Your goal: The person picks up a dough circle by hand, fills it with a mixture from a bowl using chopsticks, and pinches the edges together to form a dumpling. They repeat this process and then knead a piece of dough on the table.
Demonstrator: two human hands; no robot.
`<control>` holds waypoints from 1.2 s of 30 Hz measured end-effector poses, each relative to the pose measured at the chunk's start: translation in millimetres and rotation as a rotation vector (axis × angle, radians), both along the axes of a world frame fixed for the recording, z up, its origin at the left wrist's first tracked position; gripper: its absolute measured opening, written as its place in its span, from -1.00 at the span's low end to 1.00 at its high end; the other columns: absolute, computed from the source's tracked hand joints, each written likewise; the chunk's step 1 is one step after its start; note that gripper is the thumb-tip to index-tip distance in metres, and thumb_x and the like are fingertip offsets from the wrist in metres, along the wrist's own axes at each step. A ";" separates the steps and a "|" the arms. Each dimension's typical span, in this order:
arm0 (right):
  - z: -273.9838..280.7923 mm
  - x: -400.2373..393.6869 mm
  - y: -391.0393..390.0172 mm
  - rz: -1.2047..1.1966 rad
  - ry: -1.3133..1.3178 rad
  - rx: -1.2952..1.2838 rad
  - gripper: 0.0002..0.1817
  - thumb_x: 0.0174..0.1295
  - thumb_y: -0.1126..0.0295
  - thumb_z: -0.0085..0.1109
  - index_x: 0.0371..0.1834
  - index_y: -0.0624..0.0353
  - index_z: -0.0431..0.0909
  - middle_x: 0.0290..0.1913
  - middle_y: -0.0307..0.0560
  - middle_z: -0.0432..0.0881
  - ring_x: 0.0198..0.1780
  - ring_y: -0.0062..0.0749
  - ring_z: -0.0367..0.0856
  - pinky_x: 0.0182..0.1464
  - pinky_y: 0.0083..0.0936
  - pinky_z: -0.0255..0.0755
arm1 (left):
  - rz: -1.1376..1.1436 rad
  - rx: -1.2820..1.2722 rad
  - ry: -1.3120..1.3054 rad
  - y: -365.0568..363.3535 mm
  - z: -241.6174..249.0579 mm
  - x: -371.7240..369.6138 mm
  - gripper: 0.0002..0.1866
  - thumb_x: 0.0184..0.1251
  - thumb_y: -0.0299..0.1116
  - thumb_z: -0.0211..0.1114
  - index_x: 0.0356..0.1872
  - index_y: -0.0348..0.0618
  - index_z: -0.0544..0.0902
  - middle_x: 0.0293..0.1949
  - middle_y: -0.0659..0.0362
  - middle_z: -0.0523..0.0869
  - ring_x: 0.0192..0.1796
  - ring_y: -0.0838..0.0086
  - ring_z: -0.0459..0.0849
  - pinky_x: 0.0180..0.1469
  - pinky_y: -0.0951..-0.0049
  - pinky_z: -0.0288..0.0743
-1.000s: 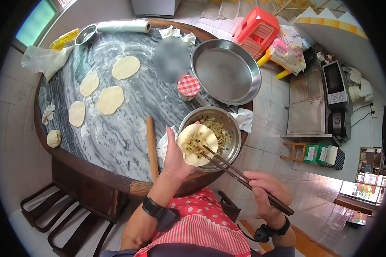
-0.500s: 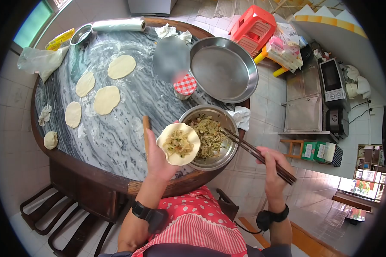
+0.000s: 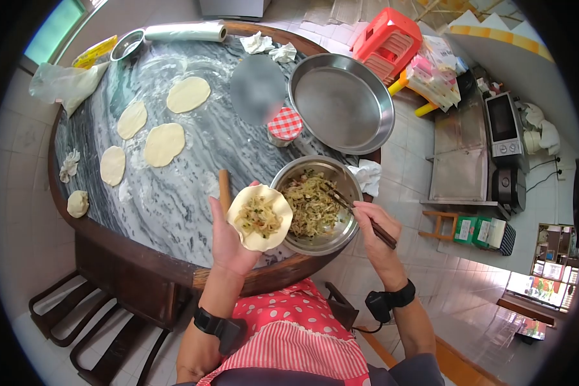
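A round dough wrapper (image 3: 237, 223) with filling heaped in its middle rests on my left hand (image 3: 229, 248), whose fingers curl beneath and around it. My right hand (image 3: 378, 235) grips dark chopsticks (image 3: 385, 237), their tips down in the shredded filling (image 3: 312, 206) of a steel bowl (image 3: 289, 170). The bowl stands at the table's near right edge, right beside the wrapper. Partly behind my left hand lies a wooden rolling pin (image 3: 224, 190).
Several flat dough rounds (image 3: 165, 145) lie on the floured marble table (image 3: 202, 148). A dough lump (image 3: 78, 204) sits at the left edge. Beyond the bowl are a checked-lid jar (image 3: 285, 125) and a large round pan (image 3: 341, 103). Red stools (image 3: 387, 45) stand behind.
My right hand has moved left toward the bowl, and the chopstick tips have gone into the filling. My left hand with the wrapper has shifted slightly left.
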State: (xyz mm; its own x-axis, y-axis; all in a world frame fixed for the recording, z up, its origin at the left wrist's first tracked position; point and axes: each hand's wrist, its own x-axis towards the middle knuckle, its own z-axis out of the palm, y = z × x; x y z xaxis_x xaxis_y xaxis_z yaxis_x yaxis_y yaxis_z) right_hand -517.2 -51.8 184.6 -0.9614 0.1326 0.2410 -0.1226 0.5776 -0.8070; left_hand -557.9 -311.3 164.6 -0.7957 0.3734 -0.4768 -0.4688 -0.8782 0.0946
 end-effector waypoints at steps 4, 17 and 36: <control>-0.6 -0.3 -3.0 -0.113 -0.094 -0.097 -0.89 0.29 0.52 0.26 -0.19 0.34 0.67 -0.23 -0.03 0.75 -0.27 -0.47 0.67 -0.16 -0.59 0.52 | 0.004 -0.044 -0.009 -3.4 -1.1 1.1 -0.10 0.43 0.42 -0.34 0.40 -0.21 0.32 0.30 -0.01 0.48 0.34 0.11 0.46 0.39 0.02 0.34; 4.3 -17.7 -25.0 -0.099 -0.166 -0.183 -0.78 0.41 0.37 0.18 -0.13 0.35 0.68 -0.26 -0.09 0.73 -0.31 -0.59 0.65 -0.22 -0.64 0.57 | 0.023 -0.013 -0.011 -9.5 -6.3 4.1 -0.10 0.42 0.42 -0.32 0.40 -0.22 0.30 0.32 0.01 0.47 0.35 0.11 0.45 0.39 0.02 0.33; 48.2 12.5 -15.8 -0.232 -0.083 -0.308 -0.82 0.40 0.52 0.09 -0.19 0.44 0.65 -0.22 0.01 0.75 -0.22 -0.51 0.70 -0.08 -0.57 0.59 | -0.066 -0.032 -0.048 9.4 -11.9 -6.6 -0.12 0.45 0.40 -0.37 0.35 -0.23 0.36 0.28 0.00 0.51 0.32 0.16 0.50 0.37 0.10 0.37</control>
State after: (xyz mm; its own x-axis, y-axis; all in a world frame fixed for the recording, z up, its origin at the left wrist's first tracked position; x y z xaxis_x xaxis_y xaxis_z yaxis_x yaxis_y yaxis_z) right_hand -504.7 -67.5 232.8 -0.9118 0.4029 0.0790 0.0557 0.3120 -0.9484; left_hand -564.6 -301.9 152.6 -0.7457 0.4082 -0.5266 -0.5303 -0.8421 0.0982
